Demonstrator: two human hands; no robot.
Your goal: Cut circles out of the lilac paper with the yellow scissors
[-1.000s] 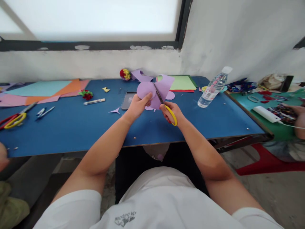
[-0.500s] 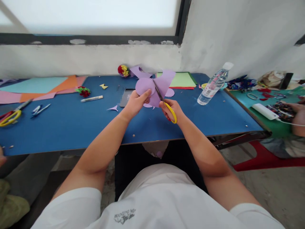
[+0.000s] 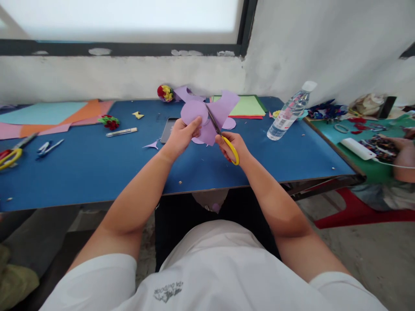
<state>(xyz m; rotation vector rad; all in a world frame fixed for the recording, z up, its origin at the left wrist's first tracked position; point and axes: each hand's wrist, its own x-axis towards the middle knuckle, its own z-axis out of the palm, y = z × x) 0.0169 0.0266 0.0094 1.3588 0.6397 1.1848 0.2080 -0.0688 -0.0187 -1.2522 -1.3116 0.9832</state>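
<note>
My left hand (image 3: 182, 134) pinches a sheet of purple paper (image 3: 223, 110) by the rounded, disc-like part at its left. In my right hand (image 3: 231, 146) is a pair of scissors (image 3: 213, 119) with yellow handles, fingers closed round the loops. The dark blades lie against the paper, along the right side of the round part. Below and behind the held paper, a purple paper circle (image 3: 229, 124) rests on the blue table (image 3: 136, 172). A small pointed purple scrap (image 3: 151, 145) lies left of my left hand, beside a grey phone-like slab (image 3: 167, 130) partly hidden by that hand.
A water bottle (image 3: 290, 113) stands at the right. Green paper sheets (image 3: 248, 106) lie at the back; coloured sheets (image 3: 45, 114), a pen (image 3: 121, 132) and other scissors (image 3: 11, 157) are at left. A person's arm (image 3: 402, 151) shows at the green table.
The view has shifted slightly, moving the whole scene a little left and up. Both hands keep their hold on the purple paper and scissors; the blades stay at much the same place on the paper.
</note>
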